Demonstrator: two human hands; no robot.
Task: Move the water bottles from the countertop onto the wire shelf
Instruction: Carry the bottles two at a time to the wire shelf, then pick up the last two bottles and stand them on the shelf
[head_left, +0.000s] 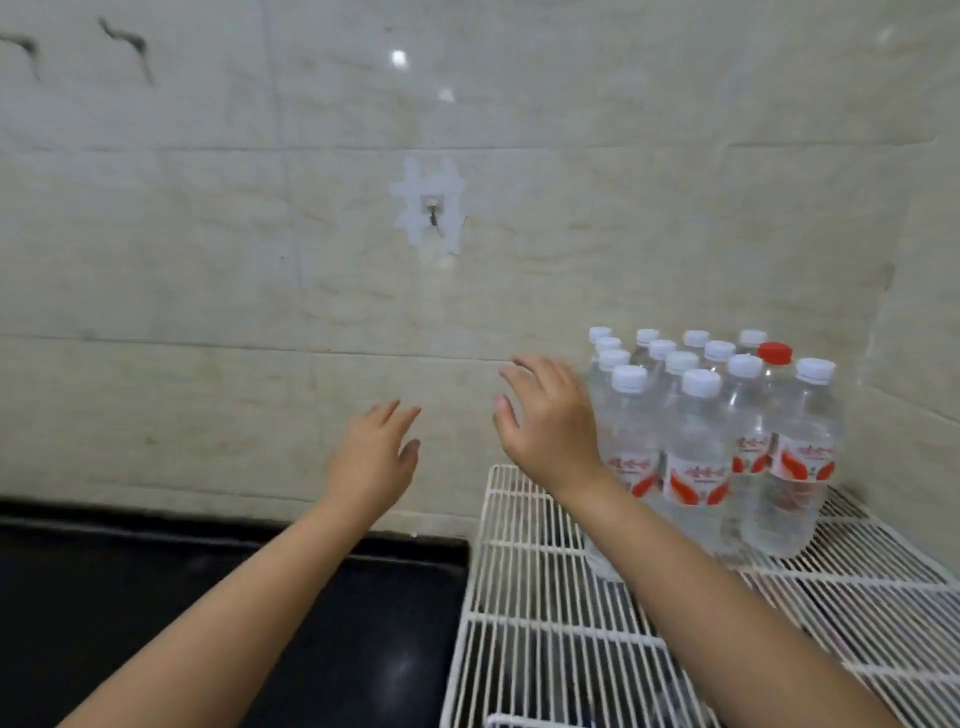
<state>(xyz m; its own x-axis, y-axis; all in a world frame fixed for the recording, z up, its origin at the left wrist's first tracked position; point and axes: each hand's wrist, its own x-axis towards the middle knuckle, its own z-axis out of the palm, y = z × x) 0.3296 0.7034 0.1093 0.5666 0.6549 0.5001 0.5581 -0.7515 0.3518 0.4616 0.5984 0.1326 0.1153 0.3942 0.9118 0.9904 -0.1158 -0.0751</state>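
Water bottles (696, 457) just right of right hand (550, 421) fingers (524, 366)

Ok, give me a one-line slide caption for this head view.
Both hands, left and right, open and empty beside the water bottles clustered on the white wire shelf.

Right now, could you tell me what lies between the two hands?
Nothing: in the head view, only beige tiled wall shows behind the gap between left hand and right hand.

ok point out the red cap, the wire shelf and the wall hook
red cap (774, 352): head view, top of the cap.
wire shelf (540, 623): head view, bare wires at its left part.
wall hook (432, 212): head view, the metal hook.
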